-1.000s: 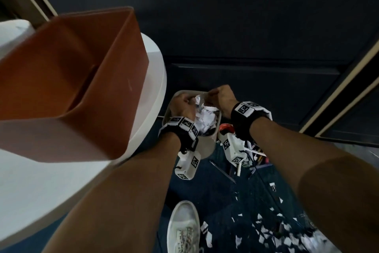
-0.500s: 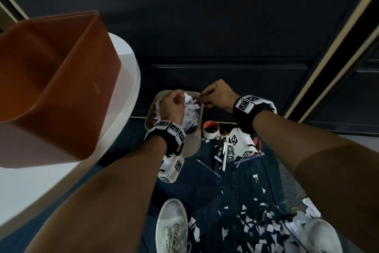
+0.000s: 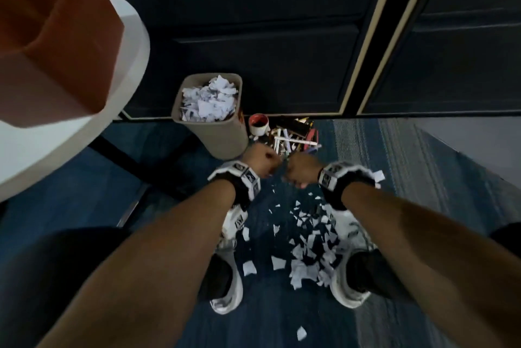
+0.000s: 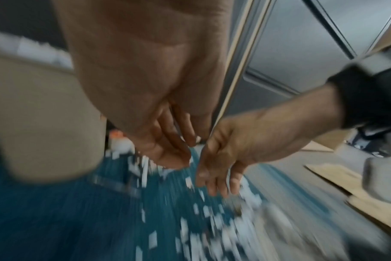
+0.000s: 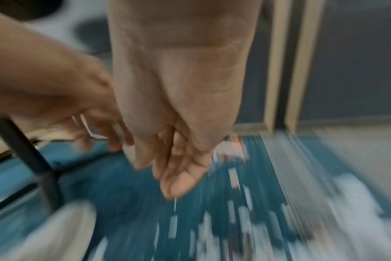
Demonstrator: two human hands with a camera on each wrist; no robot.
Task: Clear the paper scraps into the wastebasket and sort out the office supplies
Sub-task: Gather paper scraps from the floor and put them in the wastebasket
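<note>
Scraps (image 3: pixel 304 246) on floor below both hands (image 3: pixel 282 170)

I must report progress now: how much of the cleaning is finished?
Done: the beige plastic wastebasket is already heaped with white paper scraps. In hand: nothing; the left hand and right hand look empty above the floor. Left: many white scraps on the blue carpet, and the jumbled office supplies unsorted.
</note>
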